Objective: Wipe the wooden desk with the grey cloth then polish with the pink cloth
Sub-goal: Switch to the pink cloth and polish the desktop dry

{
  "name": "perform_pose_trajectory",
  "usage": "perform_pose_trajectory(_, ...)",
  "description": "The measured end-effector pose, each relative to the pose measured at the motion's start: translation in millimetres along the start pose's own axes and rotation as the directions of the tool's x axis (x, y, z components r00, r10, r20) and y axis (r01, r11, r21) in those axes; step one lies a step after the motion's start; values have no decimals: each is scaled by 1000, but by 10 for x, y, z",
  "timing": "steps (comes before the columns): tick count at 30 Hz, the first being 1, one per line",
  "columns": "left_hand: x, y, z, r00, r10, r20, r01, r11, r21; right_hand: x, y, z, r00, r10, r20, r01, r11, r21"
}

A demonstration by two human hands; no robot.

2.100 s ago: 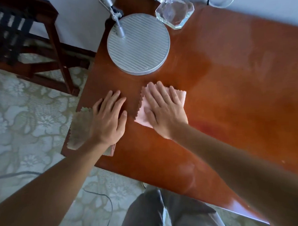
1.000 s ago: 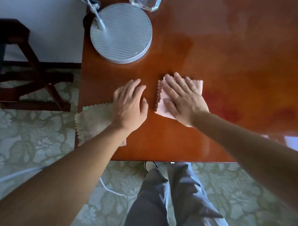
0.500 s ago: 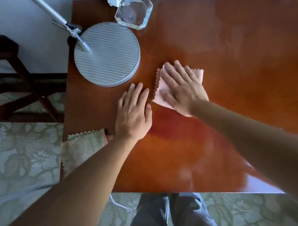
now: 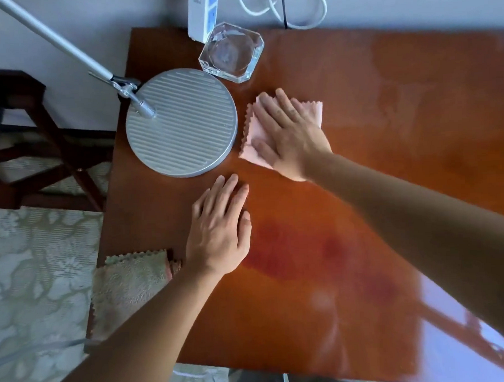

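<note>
Bench: glossy reddish wood, filling most of the view; sheen across the middle and right, with a darker red patch near the centre, possibly damp or only reflection. Cannot tell which.
Progress: polishing stage, judging by the cloths. Grey one set aside, pink one under a working hand. Far-left area beside the lamp in hand; right and near parts of the bench seemingly still to polish, though no sure mark of finished ground.
Lamp base: round ribbed metal disc, far left on the bench, its slanted arm running off to the far left. Likely an obstacle to polish around.
Grey cloth: near-left corner, partly overhanging the bench edge, partly hidden by the left forearm; untouched by either hand.
Right hand: flat on the pink cloth, fingers straight and slightly spread, pressing rather than pinching.
Left hand: flat on bare wood near the centre-left, fingers together and extended, holding nothing; apparently bracing.
Pink cloth: zigzag-edged, just right of the lamp base, mostly covered by the right hand.
Glass dish: clear, octagonal, far edge, just beyond the lamp base.
White box: at the far edge behind the dish; blue panels and small dark print, too blurred to read. No other legible writing or brand.
</note>
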State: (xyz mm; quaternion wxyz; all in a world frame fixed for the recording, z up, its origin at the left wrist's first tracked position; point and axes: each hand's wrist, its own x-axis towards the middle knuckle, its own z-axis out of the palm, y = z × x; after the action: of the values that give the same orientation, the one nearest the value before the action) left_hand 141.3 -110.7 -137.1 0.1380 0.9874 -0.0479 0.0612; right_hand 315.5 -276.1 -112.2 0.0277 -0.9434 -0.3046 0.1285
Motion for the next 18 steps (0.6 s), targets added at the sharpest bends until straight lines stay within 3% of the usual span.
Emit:
perform_pose_trajectory(3,10,1,6,1000,0,11,0,1000,23,218,15,-70,999,21,-26,-21,1000,14)
perform_pose_trajectory(8,82,117,-49,997,-72,8,70,990,123,-508,0,142,987,-157,22,157,987,-15)
perform_pose_trajectory(11,340,378,-47,993,-116,20,113,989,99,-604,193,119,975,-212,70,214,976,-27)
perform_pose_trajectory(15,572,754,96,976,-203,80,200,979,42,-81,599,-85,992,-126,28,127,991,-44)
perform_pose_trajectory(18,548,754,213,978,-203,45,199,977,81,412,936,-263,999,-47,-20,46,997,-54)
